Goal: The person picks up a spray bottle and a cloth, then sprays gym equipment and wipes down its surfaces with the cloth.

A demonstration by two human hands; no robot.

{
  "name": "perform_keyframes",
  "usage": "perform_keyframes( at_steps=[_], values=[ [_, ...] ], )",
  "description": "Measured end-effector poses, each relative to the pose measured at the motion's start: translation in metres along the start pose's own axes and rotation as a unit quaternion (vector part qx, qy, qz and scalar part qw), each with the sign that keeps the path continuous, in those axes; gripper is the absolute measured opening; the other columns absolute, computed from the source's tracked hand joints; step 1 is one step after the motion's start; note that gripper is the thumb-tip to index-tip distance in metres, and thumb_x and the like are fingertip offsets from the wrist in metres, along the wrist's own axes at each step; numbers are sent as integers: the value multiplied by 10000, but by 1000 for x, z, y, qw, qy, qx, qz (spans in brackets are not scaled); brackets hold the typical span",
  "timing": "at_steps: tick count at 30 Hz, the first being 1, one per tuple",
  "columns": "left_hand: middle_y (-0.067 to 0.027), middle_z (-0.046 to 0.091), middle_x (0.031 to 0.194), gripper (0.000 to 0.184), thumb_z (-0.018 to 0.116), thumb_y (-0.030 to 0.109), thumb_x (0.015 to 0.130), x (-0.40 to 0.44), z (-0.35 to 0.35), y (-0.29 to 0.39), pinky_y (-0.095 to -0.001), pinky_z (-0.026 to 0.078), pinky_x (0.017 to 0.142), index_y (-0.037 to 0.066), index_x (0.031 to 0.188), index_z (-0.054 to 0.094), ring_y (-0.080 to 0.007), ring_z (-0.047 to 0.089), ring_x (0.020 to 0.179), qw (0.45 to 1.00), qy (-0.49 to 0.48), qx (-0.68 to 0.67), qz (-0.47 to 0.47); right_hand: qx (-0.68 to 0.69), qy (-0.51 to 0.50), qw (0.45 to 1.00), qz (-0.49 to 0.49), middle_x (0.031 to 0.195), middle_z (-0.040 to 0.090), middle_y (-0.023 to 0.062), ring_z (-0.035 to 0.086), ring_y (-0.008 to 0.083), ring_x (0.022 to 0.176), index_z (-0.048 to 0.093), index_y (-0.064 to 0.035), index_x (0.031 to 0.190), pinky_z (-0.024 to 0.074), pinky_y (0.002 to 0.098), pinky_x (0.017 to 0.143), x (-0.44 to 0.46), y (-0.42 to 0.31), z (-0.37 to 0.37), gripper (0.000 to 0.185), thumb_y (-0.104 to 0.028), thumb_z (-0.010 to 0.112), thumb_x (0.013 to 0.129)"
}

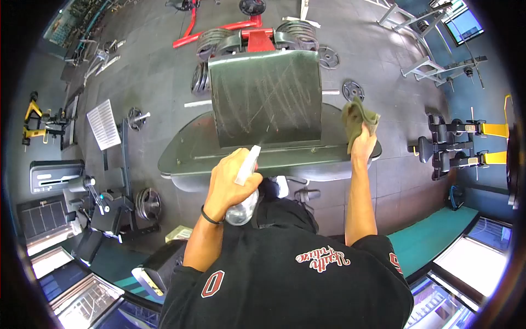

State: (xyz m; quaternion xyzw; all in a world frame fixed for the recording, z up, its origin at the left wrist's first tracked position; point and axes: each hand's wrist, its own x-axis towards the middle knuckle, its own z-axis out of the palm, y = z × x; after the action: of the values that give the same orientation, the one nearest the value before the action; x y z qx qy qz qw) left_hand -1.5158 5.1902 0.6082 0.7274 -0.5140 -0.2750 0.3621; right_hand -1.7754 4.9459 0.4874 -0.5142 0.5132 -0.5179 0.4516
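Observation:
My left hand (230, 178) is closed round a clear spray bottle (242, 211) with a white spray head, its nozzle pointing at the machine in front of me. A faint mist seems to hang just past the nozzle. Facing me is a dark padded panel (267, 98) covered in pale streaks, set above a wide black ledge (296, 159). Out to the right, my right hand (364, 143) grips an olive-green cloth (359, 122), held beside the ledge's right end and apart from the panel.
Weight plates (298, 35) are stacked behind the panel on a red frame (219, 33). Loose plates (353, 90) lie on the dark floor to the right. A yellow-and-black machine (455, 142) stands at far right, and more gym equipment (104, 214) is on the left.

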Motion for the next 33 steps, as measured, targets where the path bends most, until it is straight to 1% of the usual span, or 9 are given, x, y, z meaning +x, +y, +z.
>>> perform_keyframes(
  at_steps=[7, 12, 15, 18, 20, 23, 25, 29, 33],
  values=[
    [-146, 624, 778, 205, 653, 169, 690, -55, -41, -33, -421, 476, 659, 47, 850, 620, -364, 627, 736, 992, 1, -2, -124, 87, -53, 994, -40, 1191, 697, 128, 634, 216, 1116, 655, 71, 1227, 459, 336, 982, 20, -45, 88, 342, -144, 518, 998],
    [-139, 611, 804, 195, 646, 179, 702, -73, -49, -41, -442, 482, 677, 63, 856, 616, -388, 613, 766, 992, -1, -8, -122, -143, -92, 964, -203, 1355, 585, 258, 544, 395, 1302, 512, 49, 1390, 401, 412, 1121, 29, -31, 140, 492, -81, 552, 917],
    [-129, 585, 811, 235, 658, 128, 686, -72, -48, -42, -402, 470, 664, 30, 896, 615, -348, 593, 732, 996, 15, -50, -79, -260, -90, 889, -366, 1497, 461, 261, 416, 405, 1420, 414, 19, 1486, 312, 476, 1184, 47, 1, 180, 640, -82, 586, 878],
    [-111, 559, 812, 330, 676, 69, 665, -72, -42, -47, -359, 444, 659, -16, 980, 624, -285, 559, 707, 996, 23, -81, -42, -477, -122, 810, -319, 1663, 204, 181, 152, 412, 1537, 251, -53, 1586, 176, 578, 1220, -6, 1, 226, 879, -301, 699, 872],
    [-112, 555, 807, 332, 680, 66, 663, -70, -41, -44, -361, 444, 659, -15, 980, 624, -288, 557, 705, 995, 23, -90, -48, -467, -270, 761, -360, 1654, 222, 186, 186, 420, 1526, 291, -89, 1576, 191, 566, 1222, -42, -10, 227, 873, -352, 712, 858],
    [-119, 552, 806, 326, 686, 58, 662, -73, -44, -44, -363, 444, 659, -17, 972, 620, -299, 554, 707, 995, 18, -81, -47, -414, -523, 622, -411, 1669, 241, 76, 201, 304, 1546, 287, -176, 1590, 191, 542, 1234, -59, -9, 178, 915, -199, 721, 785],
    [-125, 551, 809, 321, 687, 52, 663, -78, -46, -44, -364, 444, 658, -20, 968, 617, -305, 553, 708, 997, 28, -70, -32, -474, -522, 591, -392, 1672, 243, 32, 201, 261, 1550, 300, -198, 1588, 186, 532, 1241, -34, -11, 150, 922, -163, 712, 765],
    [-133, 563, 832, 267, 685, 68, 675, -84, -52, -46, -405, 481, 648, 35, 929, 609, -355, 599, 728, 996, 47, -74, -32, -494, -297, 708, -408, 1652, 279, 77, 241, 310, 1527, 319, -183, 1576, 218, 547, 1213, 16, -2, 170, 837, -280, 701, 838],
    [-132, 557, 826, 272, 689, 58, 687, -71, -43, -46, -388, 468, 651, 18, 945, 612, -338, 578, 723, 996, 28, -79, -43, -450, -293, 736, -413, 1629, 313, 83, 256, 321, 1511, 338, -169, 1566, 226, 556, 1204, -29, -28, 251, 822, -309, 705, 844]
  ],
)
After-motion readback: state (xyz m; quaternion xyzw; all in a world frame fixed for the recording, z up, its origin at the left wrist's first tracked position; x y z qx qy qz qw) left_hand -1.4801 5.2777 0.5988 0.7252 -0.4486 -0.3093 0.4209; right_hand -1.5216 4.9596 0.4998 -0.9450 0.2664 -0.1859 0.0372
